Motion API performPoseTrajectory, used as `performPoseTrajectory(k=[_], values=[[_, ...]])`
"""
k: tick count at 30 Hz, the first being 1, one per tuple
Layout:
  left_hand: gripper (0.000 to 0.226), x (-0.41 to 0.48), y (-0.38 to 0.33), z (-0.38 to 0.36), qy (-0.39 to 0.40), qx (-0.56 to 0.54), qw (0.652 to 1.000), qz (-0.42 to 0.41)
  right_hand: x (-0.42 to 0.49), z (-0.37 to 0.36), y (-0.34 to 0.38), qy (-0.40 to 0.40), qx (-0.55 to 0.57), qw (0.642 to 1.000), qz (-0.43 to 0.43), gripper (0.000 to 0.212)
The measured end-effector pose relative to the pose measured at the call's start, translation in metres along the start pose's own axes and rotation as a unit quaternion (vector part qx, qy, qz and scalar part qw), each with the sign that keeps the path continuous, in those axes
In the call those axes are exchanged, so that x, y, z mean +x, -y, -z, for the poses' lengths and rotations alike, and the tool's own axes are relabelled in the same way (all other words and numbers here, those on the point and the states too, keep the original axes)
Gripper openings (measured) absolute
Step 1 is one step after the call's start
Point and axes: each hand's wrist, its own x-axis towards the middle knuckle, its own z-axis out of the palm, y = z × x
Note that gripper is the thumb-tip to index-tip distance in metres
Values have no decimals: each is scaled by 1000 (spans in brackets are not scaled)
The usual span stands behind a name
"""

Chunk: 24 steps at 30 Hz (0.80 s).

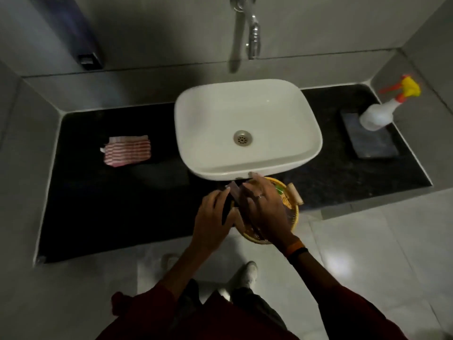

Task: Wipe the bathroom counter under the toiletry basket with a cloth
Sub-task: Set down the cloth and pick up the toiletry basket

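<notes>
A round yellow toiletry basket (294, 218) sits at the front edge of the black counter (117, 204), just in front of the white sink. My right hand (266, 212) lies over the basket, fingers spread on its contents. My left hand (212, 220) is at the basket's left side, its fingers curled around a dark flat item that stands up from the basket. A folded red-and-white striped cloth (127, 150) lies on the counter to the left of the sink, apart from both hands. Most of the basket's contents are hidden by my hands.
A white vessel sink (247, 126) stands mid-counter under a chrome tap (253, 38). At the far right a white spray bottle (382, 111) with a yellow-orange trigger rests beside a dark rectangular tray (370, 138). Grey tiled walls enclose the counter on three sides.
</notes>
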Motion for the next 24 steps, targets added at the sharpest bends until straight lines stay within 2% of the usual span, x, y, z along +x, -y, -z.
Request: performPoseTrajectory(k=[4,8,10,16,20,24], values=[[63,-13,-36,-43,39,-112,981,151,-20,34,-69,-47,-37,996,-69,44],[74,-9,-47,-58,48,-171,948,265,-22,41,-97,16,25,986,-165,54],[74,-4,-47,-61,61,-163,946,274,-22,38,-103,37,56,983,-173,52],[70,-10,-35,-45,45,-156,936,312,-30,24,-96,9,96,978,-184,41],[73,-31,0,-8,41,-127,935,328,-38,-5,-62,23,137,974,-180,33],[76,-55,57,48,37,-110,929,351,-37,-55,-7,71,164,972,-155,28]])
